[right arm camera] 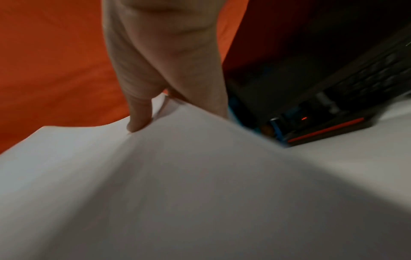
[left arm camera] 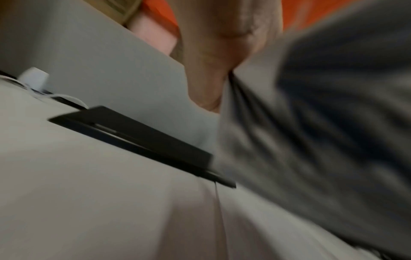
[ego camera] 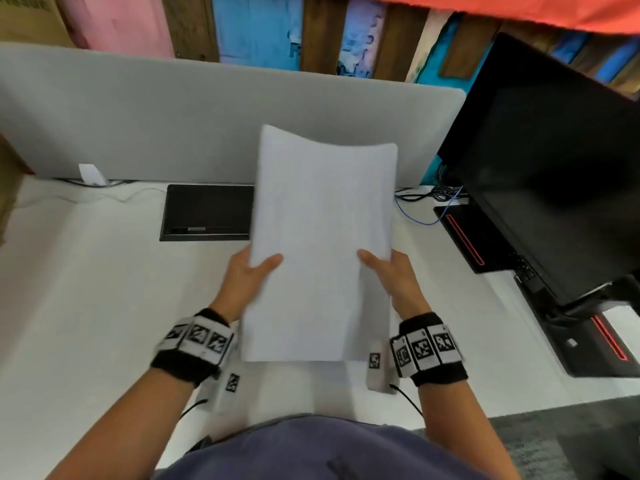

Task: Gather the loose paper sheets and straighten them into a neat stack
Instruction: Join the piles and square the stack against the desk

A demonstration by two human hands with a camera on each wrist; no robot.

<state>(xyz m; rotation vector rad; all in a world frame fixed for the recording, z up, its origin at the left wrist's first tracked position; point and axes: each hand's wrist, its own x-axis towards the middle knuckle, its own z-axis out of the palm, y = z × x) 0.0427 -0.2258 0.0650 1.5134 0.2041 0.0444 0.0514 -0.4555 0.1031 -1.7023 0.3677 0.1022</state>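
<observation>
The paper sheets (ego camera: 320,244) are held up above the table (ego camera: 86,306), long axis running away from the person, the lower short edge nearest the tabletop (good for tapping square, I judge). The left hand (ego camera: 244,277) and the right hand (ego camera: 394,277) each pinch one long side, thumbs on top.

The stack of plain white paper sheets (ego camera: 322,244) stood nearly upright above the white desk (ego camera: 86,289), top edge bowed.
</observation>
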